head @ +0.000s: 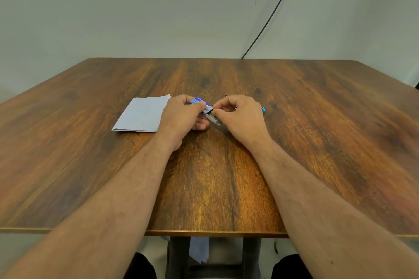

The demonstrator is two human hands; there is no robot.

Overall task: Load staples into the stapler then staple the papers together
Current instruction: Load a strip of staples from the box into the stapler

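I see the staple box (pixel 198 100), a small blue cardboard pack w/ printed label, held in my left hand (pixel 182 115) just above the tabletop (pixel 317 142), near its middle. Thumb and curled fingers (pixel 199 105) grip the box; a pale inner tray (pixel 213 117) sticks out of it toward me, grey-white, w/ what looks like a metallic strip inside, too small to tell for sure. My right hand (pixel 240 118) is just beside it, fingertips pinched together at the tray's mouth, touching it; what exactly they pinch I can't make out. Behind the right hand a bit of the stapler (pixel 263 109) shows, bright blue plastic, lying on the tabletop, mostly hidden by the knuckles. The papers (pixel 141 114) lie flat left of the left hand, partly under its edge: white, folded, thin stack, faint print, one corner slightly ragged. Tabletop is dark brown wood-grain, smooth w/ slight sheen, rounded corners. A black cable (pixel 274 10) runs down the plain pale wall (pixel 136 7) behind.
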